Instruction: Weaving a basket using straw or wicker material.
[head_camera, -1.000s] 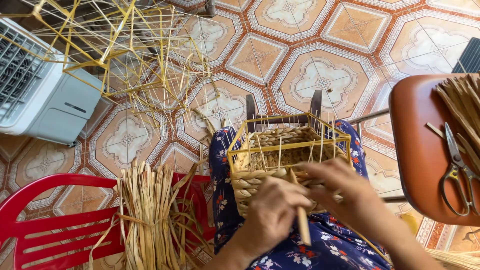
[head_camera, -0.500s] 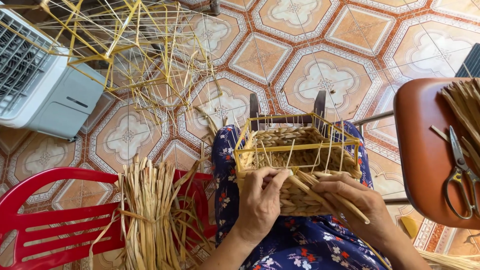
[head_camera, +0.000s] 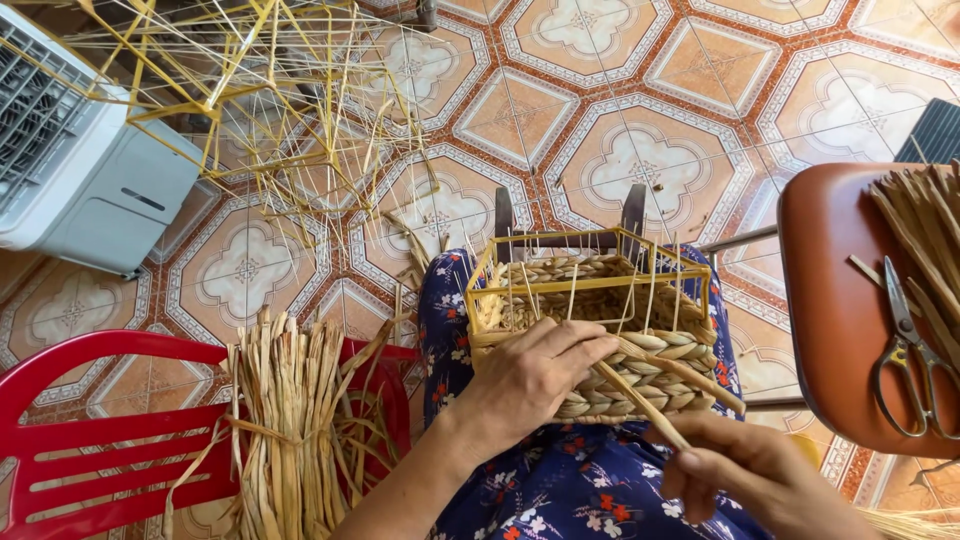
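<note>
From the head view, a half-woven basket (head_camera: 590, 335) is resting on the person's lap, over a blue flowered garment (head_camera: 560, 490), with the patterned tile floor (head_camera: 600, 120) beyond. The left hand (head_camera: 525, 380) is lying spread over the near left side of the basket, fingers loosely curled and pressing the plaited rows against the yellow wire frame (head_camera: 600, 285). The right hand (head_camera: 745, 470) is sitting just below the basket's near right corner, fingers closing in a pinch on a pale straw strand (head_camera: 640, 400) that is running up into the weave. As a judgement, the work is looking roughly half done: thick braided rows are covering the lower walls, while the upper part of the frame and its thin uprights are standing bare. A bundle of dried straw (head_camera: 285, 420) is leaning on a red plastic chair (head_camera: 100, 460) at the left, a brown stool (head_camera: 840, 320) at the right is carrying scissors (head_camera: 905, 370) and more strands, and empty wire frames (head_camera: 270, 110) are lying beside a white fan unit (head_camera: 80, 170).
</note>
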